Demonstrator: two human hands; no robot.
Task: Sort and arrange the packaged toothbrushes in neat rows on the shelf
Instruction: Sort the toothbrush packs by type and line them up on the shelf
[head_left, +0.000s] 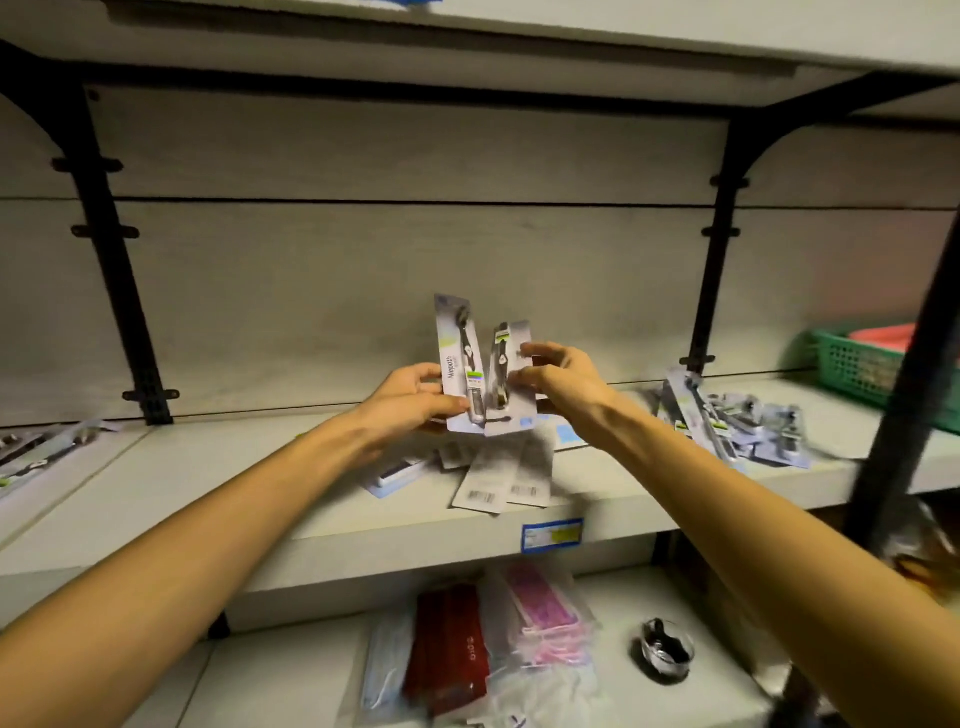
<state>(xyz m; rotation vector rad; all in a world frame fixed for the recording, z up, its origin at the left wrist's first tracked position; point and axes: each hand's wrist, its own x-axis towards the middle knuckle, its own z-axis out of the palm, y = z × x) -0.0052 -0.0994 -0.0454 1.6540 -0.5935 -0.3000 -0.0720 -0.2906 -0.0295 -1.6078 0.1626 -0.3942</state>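
Observation:
Two packaged toothbrushes are held upright above the middle of the shelf (156, 499). My left hand (410, 397) grips the left package (457, 358), printed "Niepoth". My right hand (558, 379) pinches the right package (511, 374), which leans away from the first so the two fan out in a V. Below them several packages (498, 475) lie face down on the shelf, barcodes showing. A loose heap of packages (737, 423) sits at the right of the shelf, and a few more (36, 454) lie at the far left.
A green basket (862, 369) holding red items stands at the far right of the shelf. Black brackets (719, 260) rise against the back panel. A blue price label (551, 535) is on the shelf edge. The lower shelf holds red and pink packets (467, 654) and a small dark bowl (665, 652).

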